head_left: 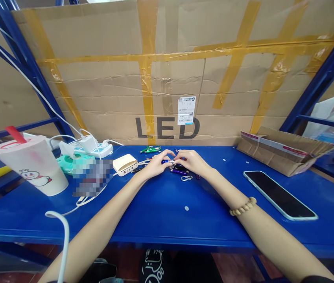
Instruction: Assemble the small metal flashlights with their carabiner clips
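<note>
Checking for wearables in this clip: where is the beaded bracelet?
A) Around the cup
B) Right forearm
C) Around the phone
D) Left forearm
B: the beaded bracelet circles the right forearm, while the visible left forearm is bare.

Blue steel shelf top [161, 212] shining, cardboard sheet [167, 86] showing crossed yellow tape and black lettering, plastic cup [28, 169] carrying a pink cartoon print, small pens [178, 171] seemingly showing purple and green
</note>
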Demonstrator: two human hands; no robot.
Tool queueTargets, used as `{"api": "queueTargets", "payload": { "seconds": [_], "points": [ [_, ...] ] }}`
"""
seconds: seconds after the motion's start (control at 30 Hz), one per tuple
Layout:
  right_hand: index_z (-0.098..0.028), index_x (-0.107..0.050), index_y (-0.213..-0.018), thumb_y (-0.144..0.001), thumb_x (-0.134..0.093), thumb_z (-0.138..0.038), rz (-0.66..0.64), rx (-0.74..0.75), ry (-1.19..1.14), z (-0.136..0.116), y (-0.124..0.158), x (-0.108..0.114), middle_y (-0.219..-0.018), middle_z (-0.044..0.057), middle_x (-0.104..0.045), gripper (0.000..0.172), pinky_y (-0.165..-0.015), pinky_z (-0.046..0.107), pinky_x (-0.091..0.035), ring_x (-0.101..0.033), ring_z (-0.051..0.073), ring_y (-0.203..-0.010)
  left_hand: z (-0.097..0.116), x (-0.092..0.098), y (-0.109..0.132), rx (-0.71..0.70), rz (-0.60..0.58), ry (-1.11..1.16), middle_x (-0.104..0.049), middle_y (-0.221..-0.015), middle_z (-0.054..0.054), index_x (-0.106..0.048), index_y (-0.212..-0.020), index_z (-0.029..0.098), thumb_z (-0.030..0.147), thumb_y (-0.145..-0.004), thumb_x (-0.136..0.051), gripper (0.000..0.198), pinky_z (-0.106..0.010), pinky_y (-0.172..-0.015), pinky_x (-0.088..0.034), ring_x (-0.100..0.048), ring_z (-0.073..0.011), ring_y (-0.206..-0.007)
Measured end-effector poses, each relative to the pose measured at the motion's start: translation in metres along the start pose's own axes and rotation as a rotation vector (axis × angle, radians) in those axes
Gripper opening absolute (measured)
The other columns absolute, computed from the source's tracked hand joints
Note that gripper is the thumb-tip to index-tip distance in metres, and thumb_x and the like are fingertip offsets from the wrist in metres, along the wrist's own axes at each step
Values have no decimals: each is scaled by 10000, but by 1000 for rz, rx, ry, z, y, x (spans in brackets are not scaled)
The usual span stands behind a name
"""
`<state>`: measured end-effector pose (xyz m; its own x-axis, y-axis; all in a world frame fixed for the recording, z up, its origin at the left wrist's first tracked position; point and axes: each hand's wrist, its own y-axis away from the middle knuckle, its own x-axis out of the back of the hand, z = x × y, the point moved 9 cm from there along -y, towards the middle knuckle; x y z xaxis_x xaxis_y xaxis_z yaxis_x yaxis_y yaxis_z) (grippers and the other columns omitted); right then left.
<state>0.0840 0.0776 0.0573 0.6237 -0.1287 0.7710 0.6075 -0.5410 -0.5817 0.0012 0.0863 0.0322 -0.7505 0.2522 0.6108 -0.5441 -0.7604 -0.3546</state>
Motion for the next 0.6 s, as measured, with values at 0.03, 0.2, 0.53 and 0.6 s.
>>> {"api": "queueTargets", "payload": {
  "seconds": [0.03, 0.2, 0.53, 0.6],
  "points": [
    [-148, -683, -760, -796, -584, -158, 2, -16, -4, 1, 0, 0, -740, 52, -667, 106, -673, 248, -435, -607, 151, -707, 1, 0, 0, -5, 1, -17, -630, -832, -4, -477, -1039, 194, 213, -805, -491, 235, -283, -789, -433, -621, -150, -789],
    [-145, -689, -706, -788, -587, -182, -4, -87, -32, 5, -1, -1, -682, 45, -667, 136, -611, 229, -404, -582, 135, -640, 2, -1, 1, -16, 2, -100, -645, -856, -14, -489, -1018, 194, 200, -813, -472, 206, -307, -829, -422, -626, -163, -835],
    [-124, -617, -585, -838, -469, -343, -35, -307, -217, 19, 0, -10, -546, 39, -622, 365, -538, 213, -392, -549, 114, -512, 12, 6, -1, -41, 95, -220, -664, -936, -22, -512, -1011, 210, 212, -810, -476, 204, -313, -857, -417, -617, -185, -916],
    [-124, -613, -589, -838, -455, -362, -65, -345, -259, 21, 1, -14, -543, 41, -623, 379, -542, 213, -406, -561, 118, -510, 11, 4, -1, -41, 90, -216, -664, -951, -23, -502, -1023, 211, 212, -813, -474, 211, -309, -856, -422, -615, -186, -937]
  ]
}}
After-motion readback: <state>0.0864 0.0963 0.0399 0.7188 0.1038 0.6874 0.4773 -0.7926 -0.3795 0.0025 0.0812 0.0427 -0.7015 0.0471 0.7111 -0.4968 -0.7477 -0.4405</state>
